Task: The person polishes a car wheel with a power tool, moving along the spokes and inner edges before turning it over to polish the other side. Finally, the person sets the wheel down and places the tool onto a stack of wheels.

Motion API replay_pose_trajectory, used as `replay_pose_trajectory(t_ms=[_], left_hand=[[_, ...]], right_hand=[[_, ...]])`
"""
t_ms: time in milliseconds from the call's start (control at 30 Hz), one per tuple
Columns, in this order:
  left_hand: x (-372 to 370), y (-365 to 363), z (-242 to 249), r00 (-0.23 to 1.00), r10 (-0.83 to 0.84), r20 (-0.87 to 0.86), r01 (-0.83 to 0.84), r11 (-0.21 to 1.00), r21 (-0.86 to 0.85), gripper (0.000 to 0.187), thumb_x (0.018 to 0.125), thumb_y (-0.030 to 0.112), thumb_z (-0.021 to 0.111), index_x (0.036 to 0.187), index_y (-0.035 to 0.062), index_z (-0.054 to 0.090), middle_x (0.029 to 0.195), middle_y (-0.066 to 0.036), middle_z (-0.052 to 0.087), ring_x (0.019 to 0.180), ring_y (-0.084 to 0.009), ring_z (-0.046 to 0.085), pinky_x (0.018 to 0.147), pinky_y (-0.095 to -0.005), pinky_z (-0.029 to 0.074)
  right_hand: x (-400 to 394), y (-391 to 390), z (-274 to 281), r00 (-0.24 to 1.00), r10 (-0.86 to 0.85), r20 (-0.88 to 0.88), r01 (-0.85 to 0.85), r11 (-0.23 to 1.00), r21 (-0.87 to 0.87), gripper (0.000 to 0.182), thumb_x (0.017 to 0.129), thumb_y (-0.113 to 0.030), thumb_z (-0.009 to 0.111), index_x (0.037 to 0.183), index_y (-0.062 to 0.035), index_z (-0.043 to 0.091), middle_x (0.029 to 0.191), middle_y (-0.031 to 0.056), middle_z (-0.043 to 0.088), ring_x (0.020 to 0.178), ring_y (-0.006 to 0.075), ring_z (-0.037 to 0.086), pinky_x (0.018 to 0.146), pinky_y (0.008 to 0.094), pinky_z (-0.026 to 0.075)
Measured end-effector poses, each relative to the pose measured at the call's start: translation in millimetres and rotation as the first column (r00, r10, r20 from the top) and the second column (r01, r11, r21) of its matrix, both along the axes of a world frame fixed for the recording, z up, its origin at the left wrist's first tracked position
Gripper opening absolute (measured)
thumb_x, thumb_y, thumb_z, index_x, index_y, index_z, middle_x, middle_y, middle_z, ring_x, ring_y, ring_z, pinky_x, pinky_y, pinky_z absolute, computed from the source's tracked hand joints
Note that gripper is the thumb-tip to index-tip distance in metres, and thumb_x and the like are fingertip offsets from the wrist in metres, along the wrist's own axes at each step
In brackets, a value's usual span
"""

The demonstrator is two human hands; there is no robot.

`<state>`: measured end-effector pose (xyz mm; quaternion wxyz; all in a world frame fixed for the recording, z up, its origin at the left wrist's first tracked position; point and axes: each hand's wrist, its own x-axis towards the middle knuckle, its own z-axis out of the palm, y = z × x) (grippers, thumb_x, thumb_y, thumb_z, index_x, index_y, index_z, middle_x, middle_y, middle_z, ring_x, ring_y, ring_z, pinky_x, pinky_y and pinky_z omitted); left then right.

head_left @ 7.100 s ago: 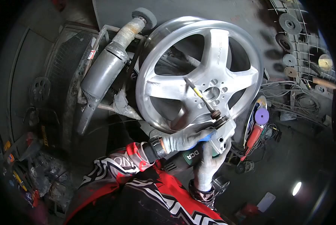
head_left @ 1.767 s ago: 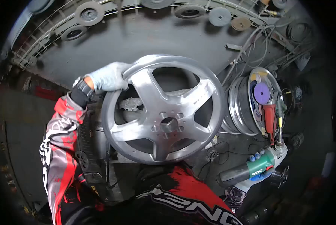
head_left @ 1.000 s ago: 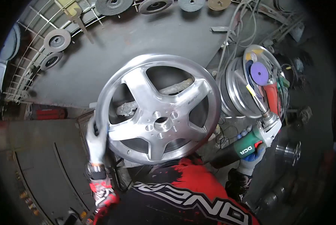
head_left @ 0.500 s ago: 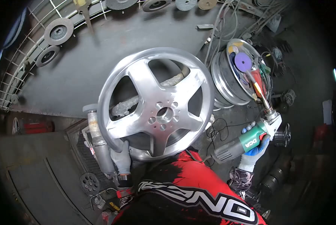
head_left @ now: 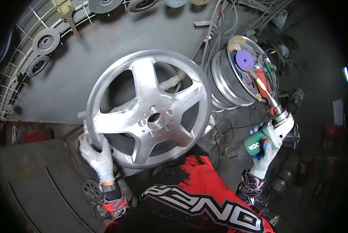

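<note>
The left hand (head_left: 98, 157), fingers spread, is at the wheel's (head_left: 144, 73) rim; right of it, the right hand (head_left: 264, 158) grips the "DCA" grinder (head_left: 256, 144).

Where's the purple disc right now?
Head view, upper right: the purple disc sits at the face of the rim standing right of the five-spoke wheel, just above the red tool.

The single head view looks forward and steeply down from above the shirt (head_left: 205, 186) at bottom centre, near enough that the wheel (head_left: 163, 130) fills the middle, within dark, curved edges.
</note>
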<state>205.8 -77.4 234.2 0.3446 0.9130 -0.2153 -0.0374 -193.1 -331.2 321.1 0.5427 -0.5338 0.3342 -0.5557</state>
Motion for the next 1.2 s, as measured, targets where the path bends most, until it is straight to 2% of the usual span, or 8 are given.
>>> replay_pose_trajectory(t_ms=[67,200,300,367,767,933,1100,1200], left_hand=[[-41,-42,29,0.946,0.207,0.25,-0.099,0.918,-0.384,0.046,0.083,0.01,0.078,0.123,-0.0042,0.06,0.117,-0.017,0.062,0.109,-0.0261,0.061,0.097,-0.0409,0.048],[-137,-143,66,0.624,-0.677,-0.391,0.397,0.705,-0.587,0.073,0.077,0.006,0.083,0.142,0.0014,0.05,0.123,-0.01,0.065,0.113,-0.0215,0.062,0.102,-0.0348,0.048],[-206,-227,32,0.349,-0.903,-0.252,0.46,0.399,-0.793,0.106,0.069,0.015,0.093,0.156,0.0029,0.033,0.145,-0.016,0.049,0.134,-0.025,0.05,0.109,-0.0359,0.044],[-227,-263,40,0.343,-0.863,-0.372,0.525,0.504,-0.686,0.105,0.073,0.023,0.09,0.157,0.0038,0.03,0.136,-0.02,0.058,0.124,-0.0295,0.06,0.104,-0.037,0.048],[-291,-312,-22,0.606,-0.773,-0.187,0.558,0.581,-0.593,0.097,0.073,0.03,0.091,0.148,-0.0039,0.041,0.135,-0.022,0.055,0.124,-0.0344,0.058,0.106,-0.0399,0.047],[-257,-285,-8,0.239,-0.799,-0.552,0.101,0.586,-0.804,0.116,0.069,0.019,0.091,0.16,0.0018,0.021,0.153,-0.017,0.043,0.14,-0.0254,0.046,0.116,-0.0382,0.039],[-247,-320,1,-0.07,-0.865,-0.497,0.044,0.495,-0.868,0.084,0.065,0.011,0.09,0.138,0.0029,0.049,0.121,-0.011,0.066,0.111,-0.0177,0.061,0.096,-0.033,0.052],[-242,-323,-8,-0.134,-0.866,-0.482,0.009,0.485,-0.874,0.071,0.064,0.01,0.093,0.127,0.0029,0.06,0.113,-0.009,0.069,0.105,-0.0164,0.064,0.09,-0.0316,0.054]], right_hand=[[7,-19,8,0.996,0.041,-0.078,-0.046,0.997,-0.069,0.084,0.083,-0.023,0.084,0.149,-0.0009,0.037,0.125,0.0193,0.061,0.103,0.0328,0.067,0.086,0.048,0.06],[30,-65,14,0.987,0.003,-0.162,-0.032,0.984,-0.174,0.097,0.074,-0.011,0.084,0.154,-0.0047,0.03,0.129,0.0171,0.061,0.105,0.0285,0.068,0.09,0.0417,0.058],[48,-108,27,0.903,0.132,-0.408,-0.227,0.955,-0.193,0.089,0.063,-0.001,0.079,0.142,0.0014,0.039,0.127,0.0146,0.063,0.106,0.0236,0.068,0.09,0.0369,0.056],[50,-142,19,0.8,0.026,-0.6,-0.43,0.722,-0.542,0.092,0.062,-0.001,0.08,0.143,0.0008,0.037,0.126,0.014,0.063,0.11,0.0245,0.066,0.096,0.039,0.054],[-33,-253,-94,0.293,0.699,-0.653,-0.922,0.388,0.002,0.112,0.06,-0.019,0.097,0.148,-0.0001,0.031,0.127,0.0148,0.061,0.115,0.0266,0.064,0.098,0.0403,0.053],[-44,-265,-93,-0.147,0.761,-0.632,-0.906,0.153,0.395,0.106,0.058,-0.021,0.1,0.144,-0.0008,0.041,0.137,0.0179,0.055,0.122,0.0241,0.06,0.099,0.0425,0.055],[8,-229,-51,0.28,0.959,0.034,-0.629,0.157,0.762,0.092,0.064,-0.018,0.095,0.14,0.0014,0.047,0.131,0.0182,0.059,0.117,0.028,0.062,0.099,0.0404,0.052],[14,-231,-51,0.154,0.922,-0.354,-0.83,0.315,0.46,0.093,0.065,-0.02,0.095,0.141,0.0026,0.046,0.132,0.018,0.058,0.118,0.0293,0.061,0.102,0.0421,0.049]])
